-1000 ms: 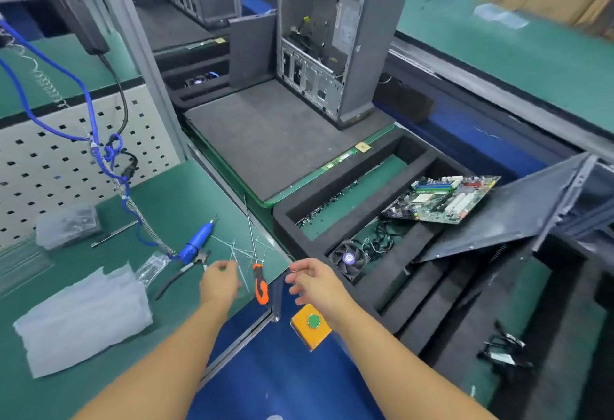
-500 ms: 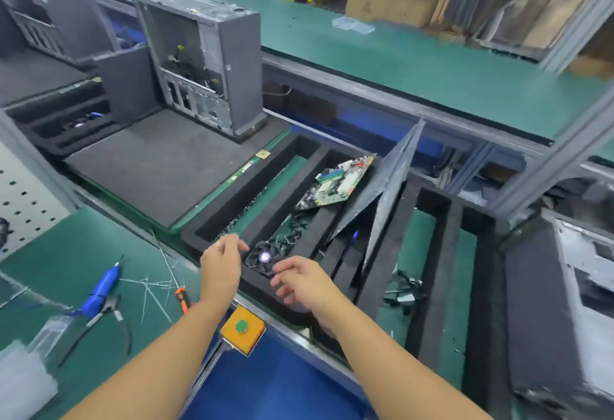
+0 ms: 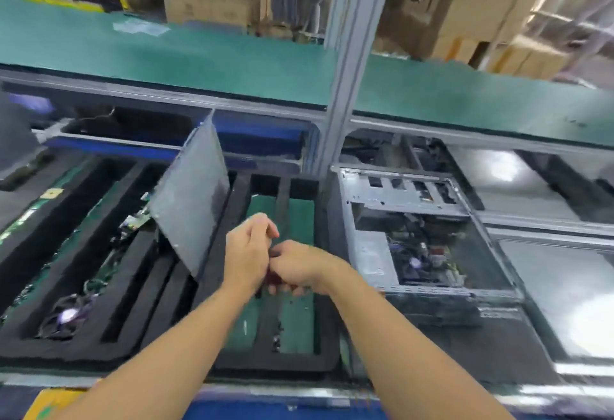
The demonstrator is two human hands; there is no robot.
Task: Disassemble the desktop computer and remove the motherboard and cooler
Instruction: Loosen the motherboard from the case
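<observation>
Opened desktop case (image 3: pixel 425 236) on its side, just right of two joined hands.

Lies flat on a dark surface, a boxy shell of pale sheet metal with slotted cut-outs along the far edge; holds a circuit board (image 3: pixel 428 261) and tangled wiring inside, blurred; left hand (image 3: pixel 247 253) and right hand (image 3: pixel 299 266) touching each other above a green-floored slot of the black foam tray (image 3: pixel 166 353), fingers of both curled inward, too smeared to tell whether anything sits pinched between them; left of the hands, a flat grey panel (image 3: pixel 192 200) leaning tilted in the tray, half hiding a second green board (image 3: pixel 136 220); round black fan cooler (image 3: pixel 66 316) in the near-left slot; smooth green belt (image 3: pixel 166 54) beyond, cardboard boxes (image 3: pixel 206 7) behind it.
</observation>
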